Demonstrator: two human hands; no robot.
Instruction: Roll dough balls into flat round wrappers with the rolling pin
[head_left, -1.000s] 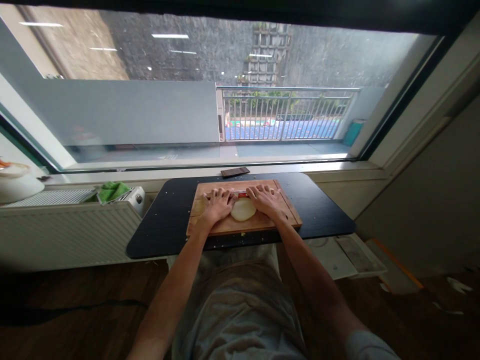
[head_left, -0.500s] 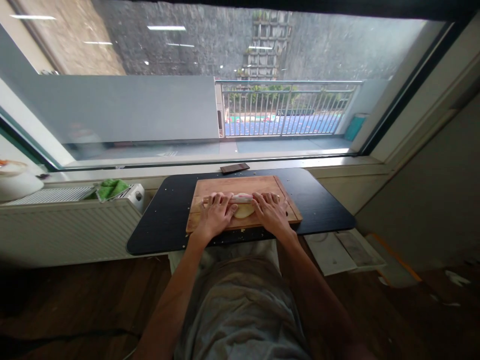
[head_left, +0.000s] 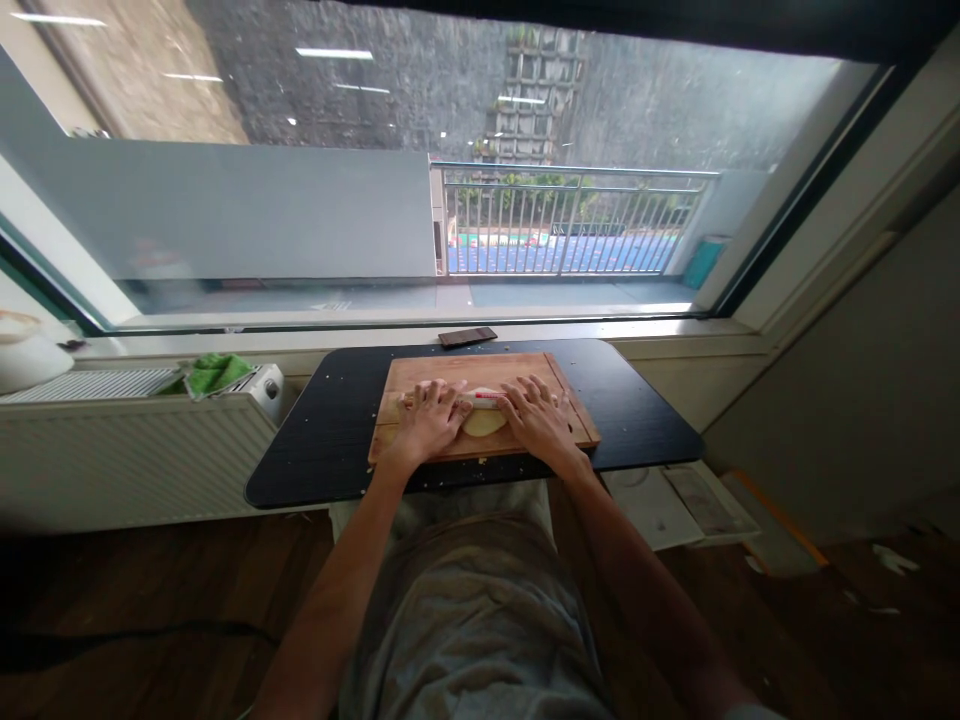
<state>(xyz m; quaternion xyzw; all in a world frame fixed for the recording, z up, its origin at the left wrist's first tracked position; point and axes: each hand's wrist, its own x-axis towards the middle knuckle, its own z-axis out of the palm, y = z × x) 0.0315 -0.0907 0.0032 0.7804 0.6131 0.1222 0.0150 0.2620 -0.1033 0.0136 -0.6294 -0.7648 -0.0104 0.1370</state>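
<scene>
A wooden board (head_left: 420,370) lies on a black table (head_left: 300,455). Across it runs a pale rolling pin (head_left: 489,396) with a red mark at its middle, resting over a flat piece of pale dough (head_left: 484,424). My left hand (head_left: 430,422) lies flat on the pin's left part, fingers spread. On the right part rests my right hand (head_left: 538,420), also with its fingers apart and the palm down. Both palms hide most of the pin's ends.
A dark flat object (head_left: 467,337) sits at the table's back edge by the window sill. Left of the table stands a white radiator (head_left: 135,450) with a green cloth (head_left: 215,374) on top. Crumbs dot the tabletop.
The fingers of both hands have straightened and spread over the pin. The red mark on the pin has turned and shows more clearly. The whole view has shifted slightly.
</scene>
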